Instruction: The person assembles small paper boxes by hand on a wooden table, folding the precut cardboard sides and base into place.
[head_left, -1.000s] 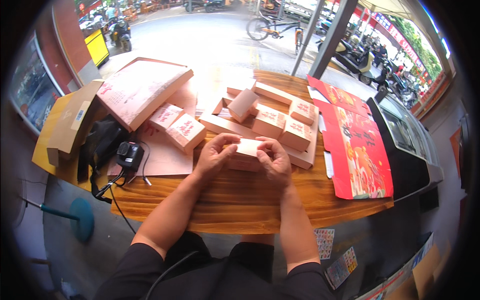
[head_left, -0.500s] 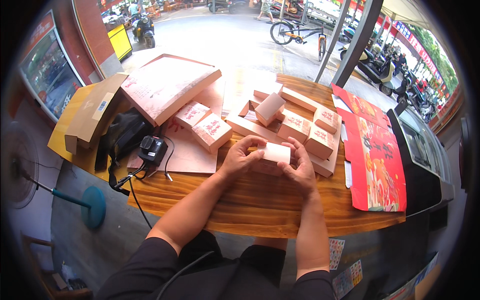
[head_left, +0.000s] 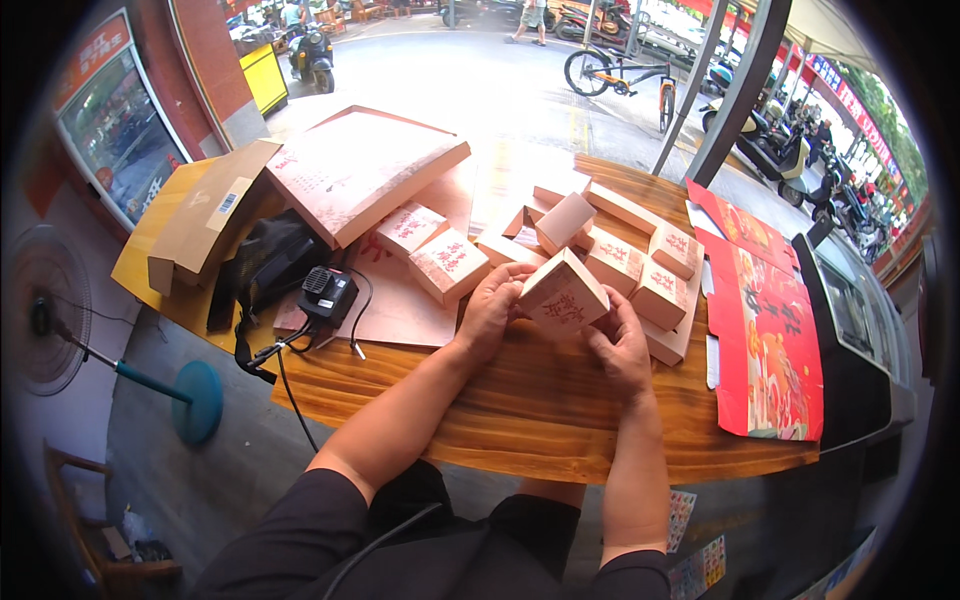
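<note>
Over the wooden table [head_left: 555,430], our left hand [head_left: 490,314] and right hand [head_left: 624,348] grasp 1 small pink box [head_left: 562,300] by opposite sides. We have just turned its printed face into view, and it looks fully formed.

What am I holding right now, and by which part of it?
A small pink box with red print: your left hand holds it at its left side, and your right hand at its right side.

Held box [head_left: 565,292] before tray [head_left: 672,343], 2 boxes [head_left: 450,264] leftward.
</note>
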